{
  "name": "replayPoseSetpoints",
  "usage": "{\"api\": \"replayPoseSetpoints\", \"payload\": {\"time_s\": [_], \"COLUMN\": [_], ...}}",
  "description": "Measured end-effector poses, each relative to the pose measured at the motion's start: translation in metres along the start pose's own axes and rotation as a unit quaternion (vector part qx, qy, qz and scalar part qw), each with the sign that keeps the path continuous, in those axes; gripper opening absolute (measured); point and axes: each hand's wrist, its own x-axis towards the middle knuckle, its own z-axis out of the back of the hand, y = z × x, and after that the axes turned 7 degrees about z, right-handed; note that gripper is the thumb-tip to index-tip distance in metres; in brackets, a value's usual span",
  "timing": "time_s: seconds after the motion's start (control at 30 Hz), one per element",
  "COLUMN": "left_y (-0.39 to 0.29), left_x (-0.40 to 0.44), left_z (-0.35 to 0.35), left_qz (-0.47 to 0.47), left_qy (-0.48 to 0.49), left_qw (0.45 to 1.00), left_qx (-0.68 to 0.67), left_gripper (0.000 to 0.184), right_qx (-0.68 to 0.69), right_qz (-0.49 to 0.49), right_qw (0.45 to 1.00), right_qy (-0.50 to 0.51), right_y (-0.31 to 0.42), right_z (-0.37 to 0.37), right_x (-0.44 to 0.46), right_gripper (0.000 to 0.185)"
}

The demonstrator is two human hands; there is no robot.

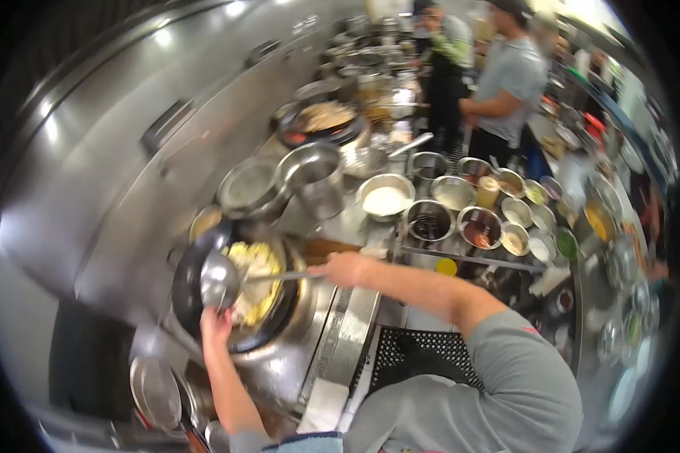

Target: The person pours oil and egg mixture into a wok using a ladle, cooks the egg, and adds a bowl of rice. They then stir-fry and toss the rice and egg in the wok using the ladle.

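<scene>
A black wok (191, 264) sits on the burner at the left, with yellow and pale food (263, 266) in it. My right hand (345, 269) is wrapped round the long handle of a metal ladle (220, 278). The ladle's bowl is over the left part of the wok. Just below that bowl is my left hand (217, 325), over the near-left side of the wok. Its fingers look closed and lie close to the bowl's lower edge. Whatever they may hold is hidden, and I cannot tell whether they touch the ladle.
Beyond the wok stand a tall metal pot (313, 181) and a strainer (251, 183). A bowl of white stuff (385, 198) and several sauce containers (480, 226) fill the right counter. Another wok (325, 119) is farther back. Two people (506, 83) stand beyond.
</scene>
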Motion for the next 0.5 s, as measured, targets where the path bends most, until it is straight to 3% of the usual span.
{"api": "replayPoseSetpoints", "payload": {"time_s": [0.07,0.13,0.17,0.2,0.3,0.37,0.4,0.43,0.47,0.5], "left_y": [-0.019,-0.024,-0.023,-0.017,0.012,0.048,0.071,0.096,0.122,0.146], "left_x": [-0.037,-0.07,-0.075,-0.092,-0.115,-0.124,-0.135,-0.145,-0.156,-0.168], "left_z": [-0.016,-0.036,-0.039,-0.053,-0.103,-0.152,-0.177,-0.201,-0.223,-0.24], "left_qz": [0.001,-0.037,-0.051,-0.009,0.118,0.198,0.243,0.27,0.298,0.345], "left_qy": [-0.013,-0.01,0.056,0.146,0.393,0.511,0.516,0.541,0.564,0.569], "left_qw": [1.0,0.999,0.997,0.982,0.89,0.809,0.787,0.765,0.741,0.719], "left_qx": [0.016,-0.018,-0.032,-0.12,-0.198,-0.213,-0.237,-0.222,-0.209,-0.202], "left_gripper": [0.023,0.034,0.04,0.041,0.032,0.024,0.021,0.018,0.016,0.014], "right_qx": [-0.019,0.024,0.102,0.181,0.254,0.28,0.24,0.349,0.27,0.234], "right_qz": [0.064,0.103,0.099,0.101,0.036,-0.074,-0.133,-0.222,-0.261,-0.316], "right_qw": [0.977,0.908,0.895,0.874,0.888,0.891,0.888,0.819,0.796,0.707], "right_qy": [-0.201,-0.405,-0.423,-0.439,-0.382,-0.35,-0.369,-0.398,-0.475,-0.588], "right_y": [0.014,0.034,0.041,0.047,0.034,0.017,0.009,-0.001,-0.014,-0.028], "right_z": [-0.013,-0.028,-0.038,-0.05,-0.12,-0.167,-0.185,-0.203,-0.221,-0.241], "right_x": [-0.031,-0.068,-0.09,-0.112,-0.171,-0.226,-0.26,-0.292,-0.335,-0.377], "right_gripper": [0.055,0.056,0.055,0.053,0.049,0.045,0.042,0.036,0.03,0.028]}}
